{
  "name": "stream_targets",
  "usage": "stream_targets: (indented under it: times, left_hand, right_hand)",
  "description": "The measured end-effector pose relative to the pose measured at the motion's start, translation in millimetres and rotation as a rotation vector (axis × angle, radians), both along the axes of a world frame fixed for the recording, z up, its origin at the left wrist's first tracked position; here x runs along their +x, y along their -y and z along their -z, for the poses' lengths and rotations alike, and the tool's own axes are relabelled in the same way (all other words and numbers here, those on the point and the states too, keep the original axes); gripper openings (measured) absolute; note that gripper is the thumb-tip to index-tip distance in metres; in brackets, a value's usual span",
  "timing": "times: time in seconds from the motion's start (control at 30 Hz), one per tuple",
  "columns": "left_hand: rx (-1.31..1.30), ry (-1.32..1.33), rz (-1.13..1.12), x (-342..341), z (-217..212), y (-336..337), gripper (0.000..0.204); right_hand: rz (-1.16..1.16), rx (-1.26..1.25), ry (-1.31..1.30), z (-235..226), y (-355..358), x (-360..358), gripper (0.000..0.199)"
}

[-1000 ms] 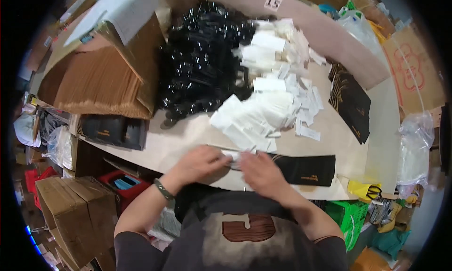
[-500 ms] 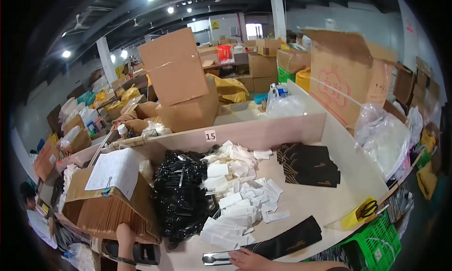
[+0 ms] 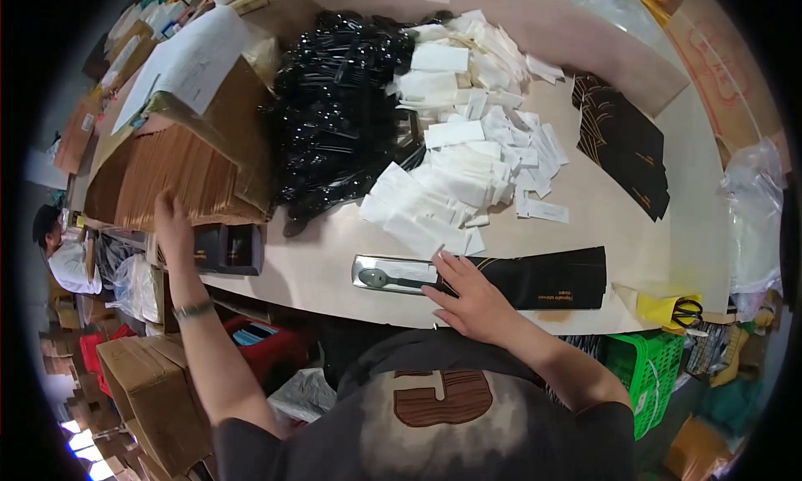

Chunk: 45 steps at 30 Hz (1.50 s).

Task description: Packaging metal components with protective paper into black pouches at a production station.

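Cluttered packing table (image 3: 334,272): right hand (image 3: 472,301) lies flat, fingers spread, pinning the black sleeve (image 3: 543,282) best beside its opening, while left hand (image 3: 171,226), fingers open and gripping nothing, reaches the brown envelopes (image 3: 175,180).

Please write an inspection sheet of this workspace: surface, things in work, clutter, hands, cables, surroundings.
Surface: pale curved table, crowded at the back, bare strip near the person.
Things in work: long black sleeve with a clear-wrapped spoon at its open end; stack of brown paper sleeves in an open box.
Clutter: heap of black wrapped cutlery, pile of white packets, stack of black sleeves, scissors.
Hands: left hand reaches to the brown sleeves, grip not clear; right hand lies flat on the black sleeve.
Cables: nothing seen.
Surroundings: cardboard boxes, green crate, another person at far left.
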<state>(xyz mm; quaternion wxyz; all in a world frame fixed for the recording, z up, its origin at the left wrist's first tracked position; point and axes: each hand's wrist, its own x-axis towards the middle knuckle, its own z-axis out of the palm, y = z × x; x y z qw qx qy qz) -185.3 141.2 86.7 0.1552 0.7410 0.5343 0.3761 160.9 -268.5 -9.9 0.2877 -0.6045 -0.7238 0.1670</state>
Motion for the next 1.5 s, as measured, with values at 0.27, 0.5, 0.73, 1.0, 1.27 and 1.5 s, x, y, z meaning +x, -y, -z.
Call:
stream_targets:
  times: [0.27,0.5,0.73,1.0,1.27,1.5]
  left_hand:
    - [-0.788,0.020,0.664,60,55,196,0.008]
    - [-0.537,-0.256,0.690,119,71,207,0.022]
    - [-0.295,-0.194,0.462,165,82,259,0.040]
    - [-0.084,-0.383,0.772,165,44,276,0.082]
    - [-0.328,-0.568,0.673,159,55,248,0.036]
    - [-1.159,0.204,1.194,192,58,308,0.039]
  right_hand:
    - [0.036,-0.079,0.174,-11,8,3,0.048]
    - [-0.031,0.058,0.051,0,-7,-2,0.054]
    - [0.080,-0.047,0.141,-10,-8,-2,0.056]
    - [0.004,0.074,0.053,-14,-8,18,0.050]
    - [0.293,0.035,0.133,-33,10,136,0.030]
    - [-0.122,-0.147,0.224,-22,27,58,0.053]
